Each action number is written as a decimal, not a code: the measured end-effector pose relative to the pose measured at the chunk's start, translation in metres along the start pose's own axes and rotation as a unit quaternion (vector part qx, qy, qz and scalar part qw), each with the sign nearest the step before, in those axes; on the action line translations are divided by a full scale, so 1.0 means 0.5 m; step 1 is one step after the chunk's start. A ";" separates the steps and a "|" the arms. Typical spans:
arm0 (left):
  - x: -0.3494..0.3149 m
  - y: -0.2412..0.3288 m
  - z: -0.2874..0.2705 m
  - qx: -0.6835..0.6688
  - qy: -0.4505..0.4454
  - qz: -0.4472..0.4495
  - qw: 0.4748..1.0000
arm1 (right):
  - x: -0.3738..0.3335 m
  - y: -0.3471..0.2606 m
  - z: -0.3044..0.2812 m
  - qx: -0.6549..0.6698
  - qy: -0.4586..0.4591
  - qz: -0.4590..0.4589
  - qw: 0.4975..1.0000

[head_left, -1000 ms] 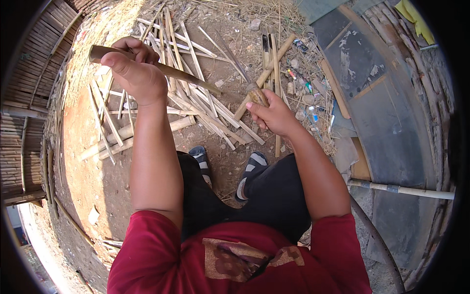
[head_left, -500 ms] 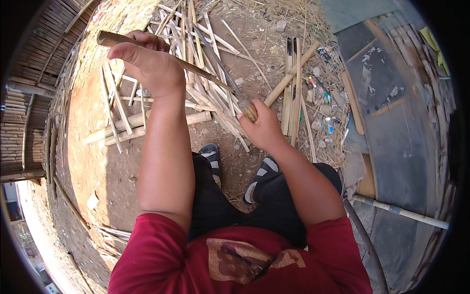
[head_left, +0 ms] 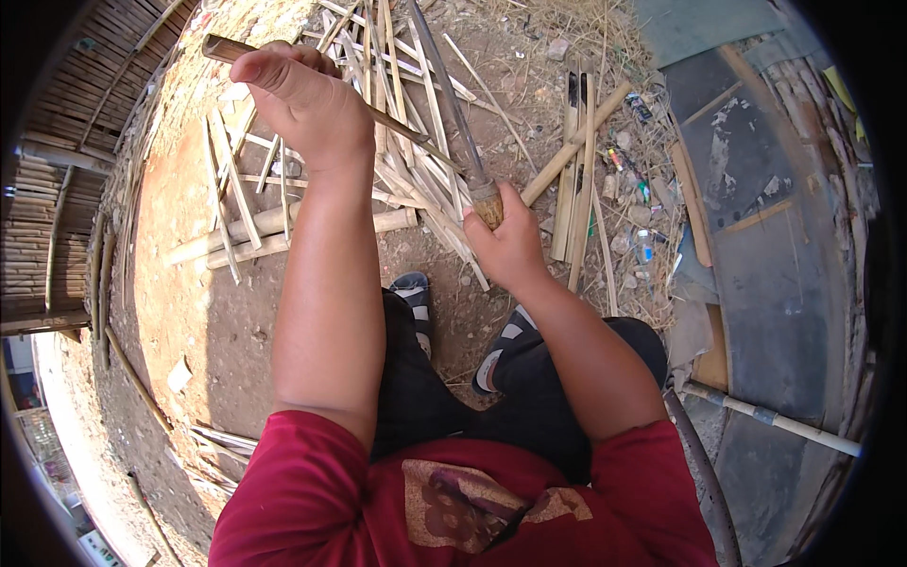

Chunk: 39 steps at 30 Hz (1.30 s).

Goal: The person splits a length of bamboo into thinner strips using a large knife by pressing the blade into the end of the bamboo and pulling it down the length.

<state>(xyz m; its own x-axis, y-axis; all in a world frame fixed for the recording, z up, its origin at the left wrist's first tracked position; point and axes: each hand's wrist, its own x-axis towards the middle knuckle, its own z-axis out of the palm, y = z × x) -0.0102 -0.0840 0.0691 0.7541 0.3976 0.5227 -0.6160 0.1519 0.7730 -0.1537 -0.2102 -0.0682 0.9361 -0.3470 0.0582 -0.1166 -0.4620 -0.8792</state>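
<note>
My left hand (head_left: 316, 113) is raised at the upper left, its fingers wrapped round a split bamboo piece (head_left: 404, 130) with the thumb lying along it. The piece slants down to the right, its thicker end sticking out beyond the thumb. In my right hand (head_left: 510, 246) is a long-bladed knife, gripped by its wooden handle (head_left: 488, 207). Its dark, narrow blade (head_left: 446, 90) points away from me, up past the top of the picture. The bamboo's thin end lies close beside the blade near the handle; I cannot tell whether they touch.
Split bamboo strips (head_left: 439, 203) lie heaped on the dirt ahead, near thicker bamboo poles (head_left: 255, 248). More poles (head_left: 578, 142) cross at the right, beside scattered litter (head_left: 645, 248). A dark panel (head_left: 770, 302) borders the right; a bamboo wall (head_left: 42, 236) stands left. My sandalled feet (head_left: 413, 293) are below.
The knife blade has swung to the right and stands more upright, pointing farther away from me. My left hand and the bamboo piece have shifted slightly up and right.
</note>
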 end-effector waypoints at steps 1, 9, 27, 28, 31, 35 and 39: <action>-0.006 -0.002 0.001 0.013 -0.003 0.001 1.000 | 0.002 0.031 0.017 -0.043 -0.028 0.026 0.998; 0.002 0.005 -0.028 0.013 -0.010 -0.013 1.000 | 0.027 0.004 -0.008 0.042 -0.003 0.002 0.999; 0.003 -0.018 -0.028 0.000 0.001 -0.009 1.000 | -0.006 0.064 0.031 -0.101 -0.078 0.097 0.987; 0.007 -0.015 -0.033 -0.018 0.007 -0.021 1.000 | -0.009 0.090 0.037 -0.116 -0.079 0.109 0.984; 0.013 -0.017 -0.038 -0.022 0.011 -0.020 0.999 | 0.002 0.118 0.033 -0.116 -0.063 0.119 0.984; 0.007 -0.012 -0.046 -0.007 0.005 -0.010 1.000 | 0.014 0.011 0.002 0.022 0.011 0.052 0.998; -0.001 -0.018 -0.033 0.017 0.009 -0.005 1.000 | -0.021 0.061 0.052 -0.017 -0.058 0.060 0.996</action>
<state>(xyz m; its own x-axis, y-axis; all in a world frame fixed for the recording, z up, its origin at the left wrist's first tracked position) -0.0091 -0.0707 0.0559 0.7553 0.4132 0.5087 -0.6006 0.1258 0.7896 -0.1583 -0.1995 -0.1076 0.9468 -0.3049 -0.1026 -0.2387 -0.4518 -0.8596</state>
